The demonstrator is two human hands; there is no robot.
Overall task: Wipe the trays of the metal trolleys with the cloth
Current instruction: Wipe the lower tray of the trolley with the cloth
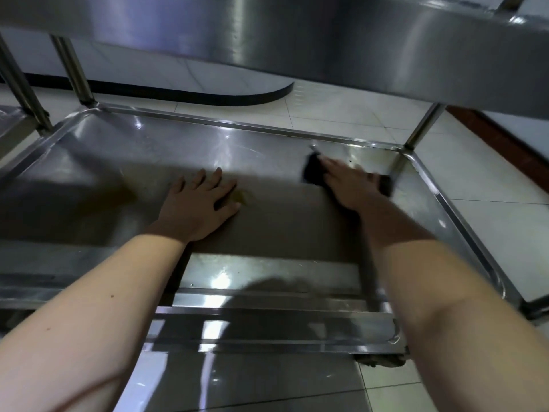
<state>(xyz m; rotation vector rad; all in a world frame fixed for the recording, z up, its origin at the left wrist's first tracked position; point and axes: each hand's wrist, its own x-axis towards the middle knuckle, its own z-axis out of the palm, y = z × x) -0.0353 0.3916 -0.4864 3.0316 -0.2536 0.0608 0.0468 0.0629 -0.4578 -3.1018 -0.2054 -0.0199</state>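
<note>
A steel trolley's lower tray (124,162) fills the view, under the shadow of the upper tray (267,31). My left hand (197,205) lies flat on the tray's middle with fingers spread and holds nothing. My right hand (352,185) presses a dark cloth (312,172) onto the tray near its far right corner. The cloth is blurred; a second dark patch of it shows past the hand at the right. A brownish stain (242,197) lies beside my left fingertips, and another smear (118,197) sits further left.
Upright steel posts stand at the tray's far left corner (74,69) and far right corner (421,129). Part of another trolley (12,126) shows at the left edge. A white tiled floor (341,108) lies beyond, with a dark curved skirting (208,95).
</note>
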